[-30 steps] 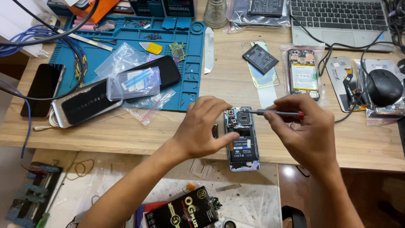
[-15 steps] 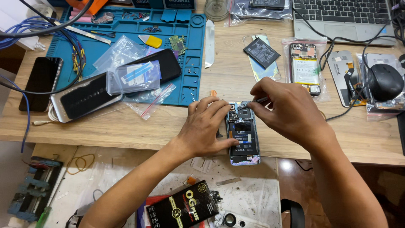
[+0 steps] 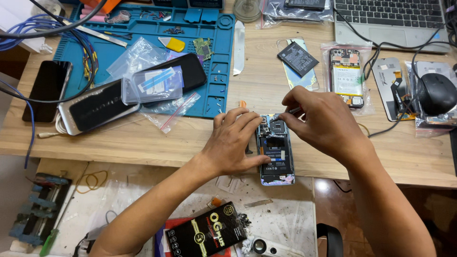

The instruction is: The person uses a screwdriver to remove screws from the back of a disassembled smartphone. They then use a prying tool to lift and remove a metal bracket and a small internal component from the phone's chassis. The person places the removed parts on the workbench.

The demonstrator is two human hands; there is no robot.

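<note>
Both hands have closed in over the top of the opened phone point(image 3: 275, 151) since half a second ago, and the right one has drawn its slim tool tighter to the camera end. That phone lies back-off at the near edge of the bench point(image 3: 143, 140), its lower end jutting slightly past the wood. The left hand point(image 3: 234, 143) lies flat along its left side, fingers spread and pressing down, thumb hooked against the frame, gripping nothing else. The right hand point(image 3: 319, 124) is pinched shut on a thin metal tool point(image 3: 287, 113) whose tip meets the phone's upper part; what exactly it touches there is too small to tell. As I judge it, the job wants a steady hold-down and a light, upright tip so nothing skids. Farther out sit a blue work mat point(image 3: 220, 71), a loose battery point(image 3: 297, 58), another bared phone point(image 3: 346, 76), a black mouse point(image 3: 436, 93) and a laptop point(image 3: 390, 19).
</note>
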